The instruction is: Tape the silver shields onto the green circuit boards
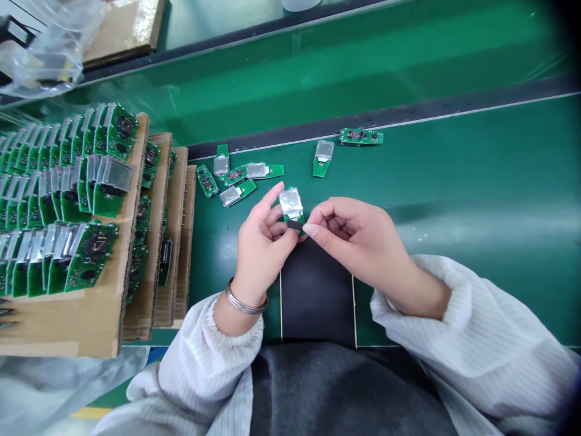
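My left hand (265,242) grips a small green circuit board (294,217) between thumb and fingers, above the near part of the table. A silver, film-covered display (290,201) sits on its upper part. Across the board's lower end lies a short black strip (295,224). My right hand (354,233) is closed in a pinch, thumb and forefinger at the right end of that strip. The fingertips hide how firmly the strip is held. Below both hands, a black sheet (318,297) with pale yellow side edges lies on the green table.
Cardboard racks (149,290) on the left hold rows of upright circuit boards (97,254). Several loose boards (236,175) lie beyond my left hand, and two more (323,158) farther right. A dark ledge (408,115) crosses the back. Clear plastic bags (54,54) are at the upper left.
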{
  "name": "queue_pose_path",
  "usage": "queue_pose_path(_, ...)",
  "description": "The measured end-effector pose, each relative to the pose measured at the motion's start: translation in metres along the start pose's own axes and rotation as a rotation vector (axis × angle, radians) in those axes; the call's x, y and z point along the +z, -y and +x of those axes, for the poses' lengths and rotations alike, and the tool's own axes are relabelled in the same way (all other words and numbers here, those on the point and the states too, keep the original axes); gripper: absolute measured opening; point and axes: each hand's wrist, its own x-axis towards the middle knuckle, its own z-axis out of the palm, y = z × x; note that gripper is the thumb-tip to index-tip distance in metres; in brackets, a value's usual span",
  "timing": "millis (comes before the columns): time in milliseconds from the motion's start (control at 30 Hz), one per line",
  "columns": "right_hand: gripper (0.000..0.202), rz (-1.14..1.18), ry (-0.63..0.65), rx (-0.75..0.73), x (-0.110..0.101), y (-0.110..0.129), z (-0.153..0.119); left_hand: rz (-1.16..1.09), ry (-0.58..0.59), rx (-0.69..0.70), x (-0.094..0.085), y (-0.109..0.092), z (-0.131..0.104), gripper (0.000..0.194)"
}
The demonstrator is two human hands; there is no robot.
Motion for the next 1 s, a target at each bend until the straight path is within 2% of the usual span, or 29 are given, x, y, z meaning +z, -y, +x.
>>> queue_pose_path(100,0.008,0.108,0.059,0.091,0.000,-0.004,0.003,-0.070,0.050,-0.037,0.000,-0.001,-0.002,0.071)
queue_pose_path(300,0.005,0.090,-0.020,0.111,0.005,-0.010,0.005,-0.152,0.041,-0.080,-0.001,-0.001,-0.005,0.063)
queue_pose_path(733,0.007,0.085,-0.055,0.139,0.005,-0.010,0.005,-0.112,0.049,-0.067,-0.001,0.000,-0.005,0.055)
queue_pose_path(1000,0.007,0.128,0.004,0.146,0.003,-0.006,0.004,-0.082,0.006,-0.062,0.000,-0.001,-0.004,0.066)
